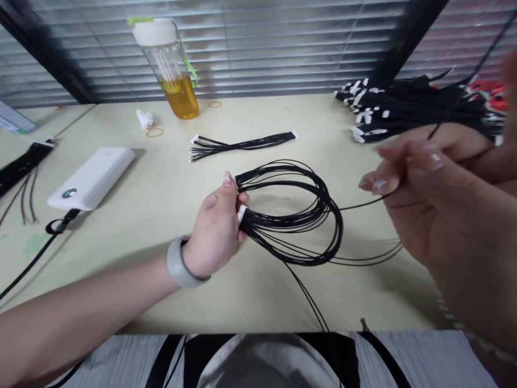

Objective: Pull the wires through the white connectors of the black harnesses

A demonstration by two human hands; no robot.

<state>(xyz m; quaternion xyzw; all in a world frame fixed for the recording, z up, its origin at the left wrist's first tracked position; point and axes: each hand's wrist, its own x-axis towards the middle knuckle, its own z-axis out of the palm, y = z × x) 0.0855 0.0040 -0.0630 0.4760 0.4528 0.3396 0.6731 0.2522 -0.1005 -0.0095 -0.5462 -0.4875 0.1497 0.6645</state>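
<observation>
Above the middle of the table, my left hand grips the white connectors at the ends of a black wire harness. Its bundled wires bend round in a loop to the right. At the right, close to the camera, my right hand pinches a single black wire. That wire runs from the harness loop through the fingers and on toward the upper right. A few loose wires hang down over the front edge of the table. Behind the loop lies a short black wire harness with white connectors.
A white power bank with a black cable lies at the left, near another dark harness. A bottle of yellow liquid stands at the back. Bundled black harnesses are piled at the back right. Rubber bands and crumpled tissue lie behind.
</observation>
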